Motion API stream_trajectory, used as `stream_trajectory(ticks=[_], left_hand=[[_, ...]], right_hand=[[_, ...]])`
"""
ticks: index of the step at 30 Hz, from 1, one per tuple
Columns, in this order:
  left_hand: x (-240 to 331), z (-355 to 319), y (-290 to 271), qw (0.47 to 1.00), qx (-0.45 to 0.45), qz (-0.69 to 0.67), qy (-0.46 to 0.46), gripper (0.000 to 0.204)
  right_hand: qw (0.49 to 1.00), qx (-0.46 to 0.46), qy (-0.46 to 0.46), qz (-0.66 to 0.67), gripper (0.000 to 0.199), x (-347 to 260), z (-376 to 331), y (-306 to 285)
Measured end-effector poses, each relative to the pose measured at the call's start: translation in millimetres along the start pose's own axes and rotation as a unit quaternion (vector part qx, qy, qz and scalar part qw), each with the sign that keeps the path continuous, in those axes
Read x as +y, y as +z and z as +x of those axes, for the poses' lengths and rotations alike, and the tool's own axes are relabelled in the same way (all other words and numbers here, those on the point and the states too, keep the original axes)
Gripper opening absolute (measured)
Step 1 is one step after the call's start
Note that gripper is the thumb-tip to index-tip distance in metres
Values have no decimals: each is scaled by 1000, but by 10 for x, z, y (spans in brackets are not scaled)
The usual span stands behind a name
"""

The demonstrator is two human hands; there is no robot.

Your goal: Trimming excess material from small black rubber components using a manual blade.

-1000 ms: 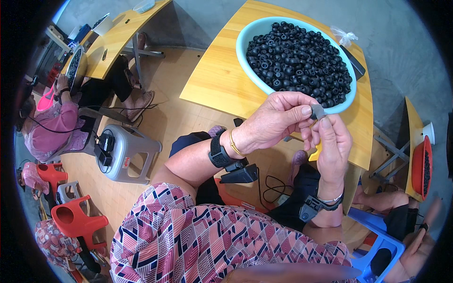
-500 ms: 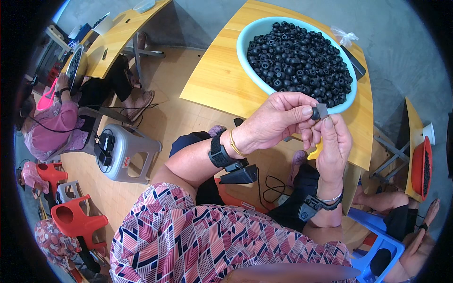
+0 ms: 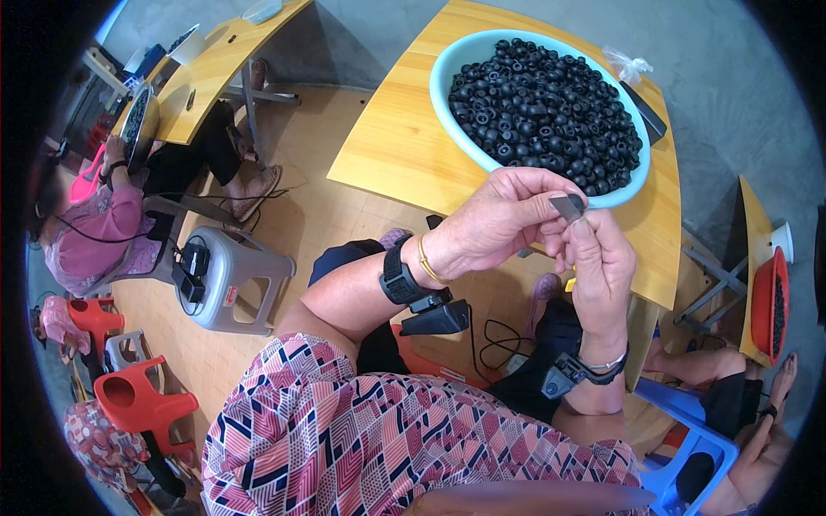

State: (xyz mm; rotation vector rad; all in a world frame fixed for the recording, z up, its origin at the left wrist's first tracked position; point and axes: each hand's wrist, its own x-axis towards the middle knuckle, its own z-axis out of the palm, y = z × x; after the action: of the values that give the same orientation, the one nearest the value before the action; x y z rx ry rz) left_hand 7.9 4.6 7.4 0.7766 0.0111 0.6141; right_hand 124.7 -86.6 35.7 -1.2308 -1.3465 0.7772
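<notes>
Black and rounded, a small piece [image 3: 577, 199] sits pinched between the thumb and fingertips of my left hand [image 3: 518, 208]. My right hand [image 3: 600, 268] is closed around a tool with a flat grey blade [image 3: 565, 208], thumb pressed near the metal; a bit of yellow [image 3: 570, 285] below my fingers is probably its handle. The blade lies across the piece, hiding part of it, so I cannot tell how deep it bites. Such a short grip on both sides likely steadies the piece and keeps the blade under control, though it leaves my left thumb very close to the metal.

Just beyond my knuckles comes the near rim of a pale blue basin [image 3: 440, 79], heaped with more black pieces [image 3: 546, 116], many with a hole showing. It seems set close so that each piece is a short reach away. Whether my fingers touch the rim, I cannot tell.

The basin stands toward the right of the wooden desk [image 3: 391, 150], with bare wood running left to the corner. Behind it, a dark object [image 3: 647, 113] and a clear plastic bag [image 3: 630, 65] crowd the far right edge; my elbows have more room on the near side, over my lap.
</notes>
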Motion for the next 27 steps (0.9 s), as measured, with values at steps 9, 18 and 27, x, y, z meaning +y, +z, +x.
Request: stream_trajectory(ticks=[9,18,27], left_hand=[[36,3,-2,989,3,-137,-62,18],[-30,-17,17,990,-18,-113,-87,18],[-49,-30,9,983,-39,-146,-108,18]], right_hand=[[980,77,-126,131,18,163,58,-211],[977,81,-170,-97,31,62,67,-108],[995,43,-91,8,13,5,36,-151]])
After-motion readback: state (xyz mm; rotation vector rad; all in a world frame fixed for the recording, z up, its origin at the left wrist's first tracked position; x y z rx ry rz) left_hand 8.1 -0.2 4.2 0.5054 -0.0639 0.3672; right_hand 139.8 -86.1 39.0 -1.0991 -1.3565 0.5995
